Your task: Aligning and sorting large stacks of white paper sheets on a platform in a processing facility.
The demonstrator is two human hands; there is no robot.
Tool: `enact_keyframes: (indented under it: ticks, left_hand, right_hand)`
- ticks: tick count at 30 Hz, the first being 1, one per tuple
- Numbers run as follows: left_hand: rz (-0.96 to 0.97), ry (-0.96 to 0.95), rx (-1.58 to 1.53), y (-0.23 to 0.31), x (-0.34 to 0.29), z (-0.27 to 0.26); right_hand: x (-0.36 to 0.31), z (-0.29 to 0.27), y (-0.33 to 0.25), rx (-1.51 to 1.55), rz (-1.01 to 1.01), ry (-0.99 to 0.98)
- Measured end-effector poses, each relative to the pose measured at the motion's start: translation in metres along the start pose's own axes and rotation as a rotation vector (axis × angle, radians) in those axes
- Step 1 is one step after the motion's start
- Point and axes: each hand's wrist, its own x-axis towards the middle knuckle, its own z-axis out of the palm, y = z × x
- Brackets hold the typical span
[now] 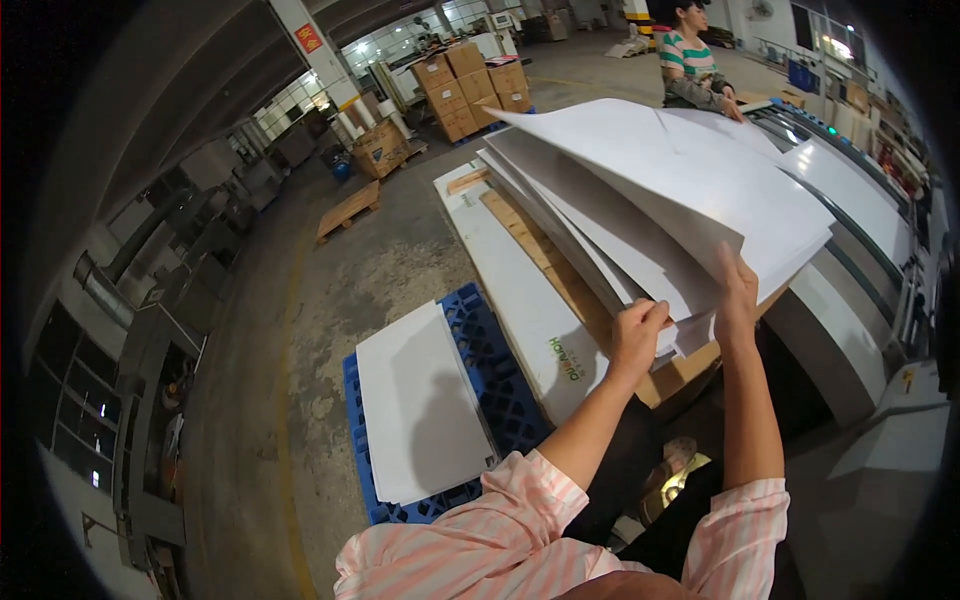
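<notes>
Large white paper sheets [690,165] fan upward in front of me, their near edges lifted and curling apart. My left hand [638,338] is closed on the near left corner of the lower sheets, with its fingers pinched together. Farther right, my right hand [737,298] grips the near edge of the upper sheets, its thumb side pressed against the paper. A dark gap shows between the raised top sheets and those under them. The sheets rest over a white board [500,270] and a wooden strip [535,240]; what supports them underneath is partly hidden.
A blue plastic pallet [465,320] bearing a stack of white sheets [420,400] lies at left. Machine rollers [850,250] stand at right, where a person in a striped shirt [688,60] works at the far side. Cardboard boxes [465,85] and a wooden pallet [348,210] are farther back.
</notes>
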Motion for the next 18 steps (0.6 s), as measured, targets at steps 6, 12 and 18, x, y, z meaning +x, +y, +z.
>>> enact_keyframes:
  ticks: [6,12,18]
  left_hand:
    - [0.112,0.02,0.192,-0.006,0.001,-0.004]
    - [0.043,0.072,0.109,-0.021,0.004,-0.01]
    - [-0.03,0.029,-0.169,0.006,-0.004,-0.003]
  right_hand:
    - [-0.018,0.005,-0.021,-0.637,-0.582,-0.381]
    - [-0.014,-0.01,-0.008,-0.969,-0.515,-0.573]
    - [-0.017,-0.017,-0.015,-1.083,-0.827,-0.634]
